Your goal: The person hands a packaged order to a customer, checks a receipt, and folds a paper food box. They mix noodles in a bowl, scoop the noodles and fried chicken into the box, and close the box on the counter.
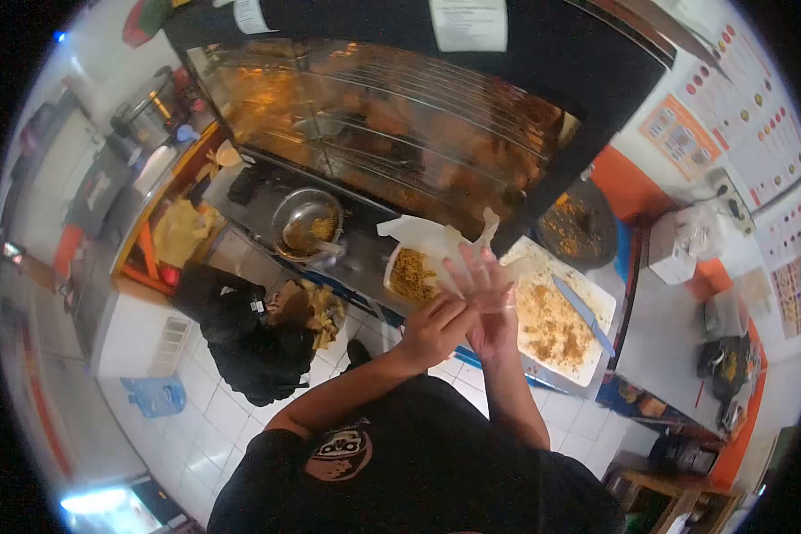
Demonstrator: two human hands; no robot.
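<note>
My right hand point(483, 303) is raised with its fingers spread, and a clear plastic glove appears to cover it. My left hand point(438, 329) crosses over to it, with its fingers pinched on the thin plastic near the palm. Just beyond my hands a paper-lined box point(390, 267) holds chopped yellow-brown food point(411, 272). To the right, a white cutting board point(603, 307) carries scattered brown crumbs, and a blue-handled knife point(584, 316) lies across it.
A metal bowl point(285, 205) with some food and a utensil stands on the counter at left. Behind rises a glass-fronted warming cabinet point(392, 125). A dark round pan point(587, 209) sits at right. Another person point(240, 347) in black bends low at my left.
</note>
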